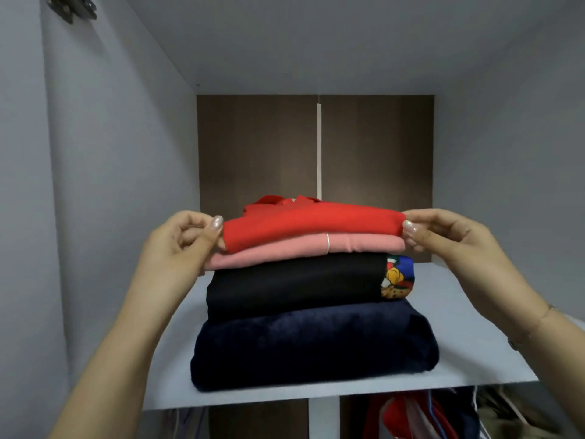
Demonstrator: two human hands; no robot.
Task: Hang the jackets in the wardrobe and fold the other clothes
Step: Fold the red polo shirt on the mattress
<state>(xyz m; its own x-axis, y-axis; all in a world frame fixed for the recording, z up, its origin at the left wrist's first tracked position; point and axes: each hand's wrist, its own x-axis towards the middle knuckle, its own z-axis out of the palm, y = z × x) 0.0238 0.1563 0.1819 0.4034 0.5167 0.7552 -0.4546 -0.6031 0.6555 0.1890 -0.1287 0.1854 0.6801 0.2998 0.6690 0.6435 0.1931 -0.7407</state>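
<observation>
A stack of folded clothes sits on the wardrobe shelf (pixel 474 350). From the bottom up it holds a dark navy fleece (pixel 313 346), a black garment with a colourful print (pixel 294 285), a pink top (pixel 300 251) and a red top (pixel 313 224). My left hand (pixel 183 240) pinches the left edge of the red top between thumb and fingers. My right hand (pixel 443 236) pinches its right edge in the same way. Both forearms reach in from below.
Grey side walls (pixel 120 185) enclose the compartment, and a brown back panel (pixel 259 147) stands behind the stack. A metal hinge (pixel 72 6) is at the top left. Below the shelf, hanging garments (pixel 421 413) show at the right of a white divider (pixel 323 418).
</observation>
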